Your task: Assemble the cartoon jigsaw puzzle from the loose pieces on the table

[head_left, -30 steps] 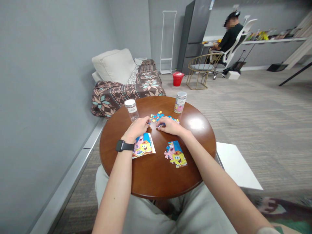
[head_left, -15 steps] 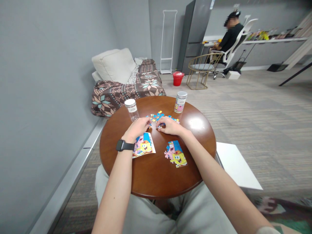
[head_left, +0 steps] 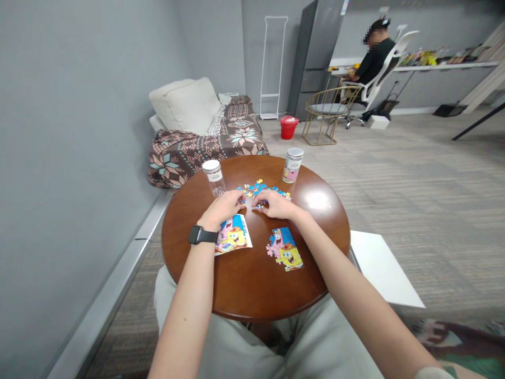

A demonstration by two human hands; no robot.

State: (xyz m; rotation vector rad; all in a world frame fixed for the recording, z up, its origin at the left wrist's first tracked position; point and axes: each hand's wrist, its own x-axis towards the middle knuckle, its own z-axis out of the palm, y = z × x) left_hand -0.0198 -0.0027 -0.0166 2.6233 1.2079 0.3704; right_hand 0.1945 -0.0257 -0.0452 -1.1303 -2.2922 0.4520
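Observation:
On the round brown table [head_left: 252, 295], my left hand [head_left: 226, 206] curls its fingers at a small jigsaw piece by the near side of a loose pile. My right hand [head_left: 274, 204] faces it a short gap away, thumb and fingers bent around a jigsaw piece at their tips. Blue and yellow jigsaw pieces [head_left: 259, 185] lie scattered just beyond both hands. Under my left wrist sits a printed cartoon picture [head_left: 236, 238], partly covered. A partly joined jigsaw [head_left: 286, 251] with pink and yellow characters rests to the right, its left edge uneven.
A clear jar [head_left: 215, 179] with a white lid stands at the table's back left. A printed jar [head_left: 292, 166] with a silver lid is at the back right. Beyond are a covered sofa [head_left: 205, 147], a red bucket [head_left: 289, 128] and a seated person [head_left: 374, 60].
Both hands stay almost in the same place over the pieces. The right fingertips shift very slightly to the left. The jars, picture and joined jigsaw have not moved.

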